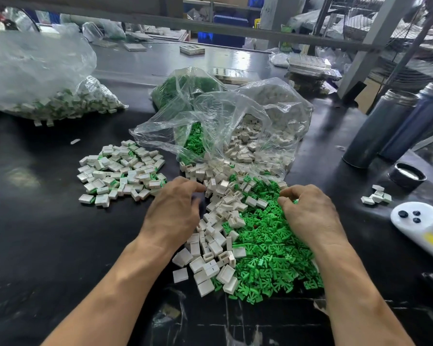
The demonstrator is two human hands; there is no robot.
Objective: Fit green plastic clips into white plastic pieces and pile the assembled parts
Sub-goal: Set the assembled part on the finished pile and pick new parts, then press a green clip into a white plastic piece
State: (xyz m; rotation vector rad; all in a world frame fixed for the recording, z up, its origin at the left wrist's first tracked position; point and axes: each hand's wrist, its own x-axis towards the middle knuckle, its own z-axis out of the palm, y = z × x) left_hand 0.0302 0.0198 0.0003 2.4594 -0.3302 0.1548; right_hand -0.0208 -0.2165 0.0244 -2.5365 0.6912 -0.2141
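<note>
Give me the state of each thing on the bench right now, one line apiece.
Left hand: fingers curled over white pieces, grip unclear.
Right hand: fingers curled into green clips, grip unclear.
Green clips: loose heap.
White pieces: loose, unfilled.
Assembled parts: piled at left.
Clear bag: open, spilling parts.
Far-left bag: holds assembled parts.
Flasks: uncapped.
Lid: off, lying on table.

Bright green clips [268, 248] are heaped beside plain white pieces [215, 236] on a glossy black table [48, 233]. The assembled pile [121, 171] is seen as white with green edges. Clear bags [225, 121], grey and dark blue cylinders [375, 131] and a white handle [420, 221] marked with dark dots and a yellow patch are shown.
</note>
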